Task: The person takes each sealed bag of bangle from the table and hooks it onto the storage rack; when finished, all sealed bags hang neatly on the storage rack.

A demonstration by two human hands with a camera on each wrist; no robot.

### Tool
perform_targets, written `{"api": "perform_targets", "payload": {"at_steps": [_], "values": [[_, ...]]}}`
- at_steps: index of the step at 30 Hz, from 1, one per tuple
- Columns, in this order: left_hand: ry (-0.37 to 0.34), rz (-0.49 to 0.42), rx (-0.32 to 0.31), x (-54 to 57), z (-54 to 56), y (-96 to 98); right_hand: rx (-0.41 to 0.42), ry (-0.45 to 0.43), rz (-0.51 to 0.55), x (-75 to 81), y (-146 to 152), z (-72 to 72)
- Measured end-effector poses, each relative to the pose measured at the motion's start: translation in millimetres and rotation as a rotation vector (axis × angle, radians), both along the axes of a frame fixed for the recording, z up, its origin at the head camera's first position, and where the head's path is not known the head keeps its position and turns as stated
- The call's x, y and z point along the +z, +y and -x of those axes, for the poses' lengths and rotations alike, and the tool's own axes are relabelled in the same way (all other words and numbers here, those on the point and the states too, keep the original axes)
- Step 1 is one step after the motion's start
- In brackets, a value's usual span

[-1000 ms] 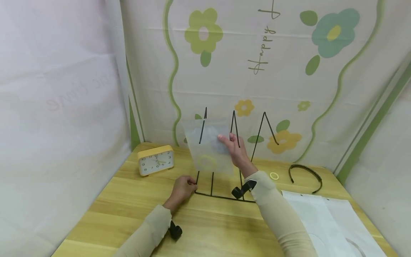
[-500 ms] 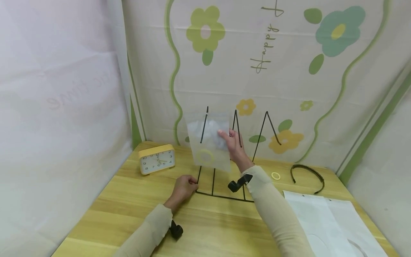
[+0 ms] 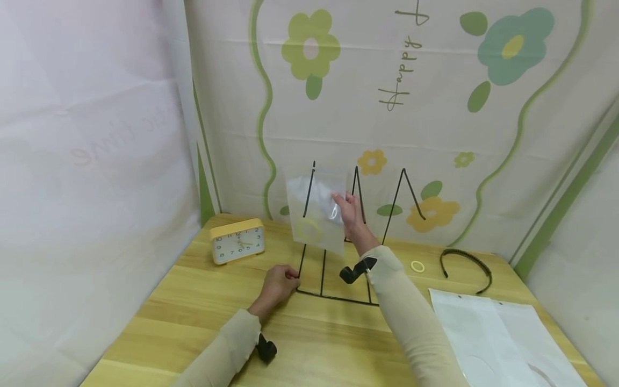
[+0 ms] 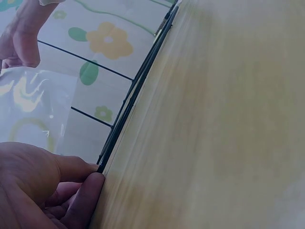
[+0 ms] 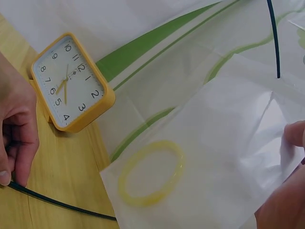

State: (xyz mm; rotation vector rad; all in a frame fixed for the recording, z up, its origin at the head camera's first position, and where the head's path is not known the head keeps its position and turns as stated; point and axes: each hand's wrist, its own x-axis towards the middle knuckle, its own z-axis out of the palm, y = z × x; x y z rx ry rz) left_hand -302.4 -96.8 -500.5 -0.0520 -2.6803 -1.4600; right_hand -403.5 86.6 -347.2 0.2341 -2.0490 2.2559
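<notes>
A clear plastic bag with a yellow ring inside is up against the leftmost hook of a black wire rack. The hook's front prong lies before the bag, and its tip shows above the bag's top edge. By the bag's right edge, my right hand pinches the plastic between thumb and fingers. Lower down, my left hand pinches the rack's front left corner; the left wrist view shows thumb and finger on the black wire.
A yellow alarm clock stands at the left. On the right lie a small pale yellow ring, a dark braided headband and white plastic bags. Two more hooks of the rack rise right of the bag.
The right hand has shifted the bag slightly up, and the hook tip now shows past its top edge. The left hand keeps its hold on the rack corner.
</notes>
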Motion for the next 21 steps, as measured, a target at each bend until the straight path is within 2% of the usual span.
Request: {"api": "perform_targets", "payload": {"at_steps": [14, 21], "values": [[0.001, 0.007, -0.005, -2.0, 0.1, 0.6, -0.045, -0.015, -0.014, 4.1, -0.9, 5.2], [0.006, 0.012, 0.0, -1.7, 0.6, 0.3, -0.03, -0.042, -0.019, 1.7, -0.9, 10.4]]}}
